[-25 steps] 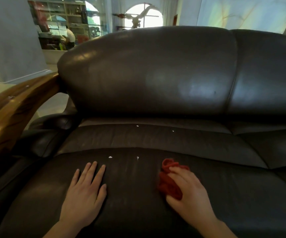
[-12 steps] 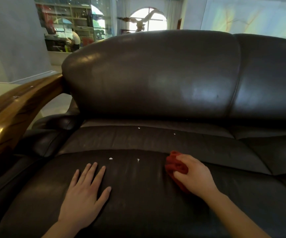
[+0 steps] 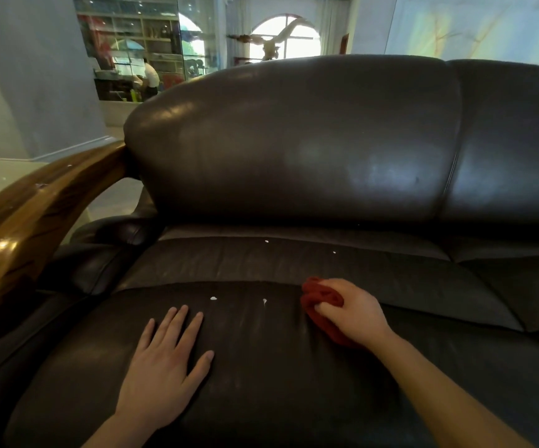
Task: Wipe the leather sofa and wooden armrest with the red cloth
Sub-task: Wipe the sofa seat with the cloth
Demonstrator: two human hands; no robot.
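A dark brown leather sofa (image 3: 294,150) fills the view, its seat cushion (image 3: 277,376) under both hands. The bunched red cloth (image 3: 321,300) lies pressed on the seat near the cushion seam, with my right hand (image 3: 353,310) closed over it. My left hand (image 3: 164,360) rests flat on the seat to the left, fingers spread, holding nothing. Small white specks (image 3: 213,298) dot the leather between the two hands and further back. The glossy wooden armrest (image 3: 32,218) curves along the left side, with a few pale specks on top.
Behind the sofa stand a glass-fronted shelf unit (image 3: 132,46), an arched window (image 3: 284,37) and a bird figure (image 3: 271,40). A person stands far off by the shelves. A grey wall (image 3: 29,76) rises at the left.
My right hand has pushed the red cloth forward, away from me, up to the cushion seam. The left hand has stayed flat in place. The view has tilted slightly.
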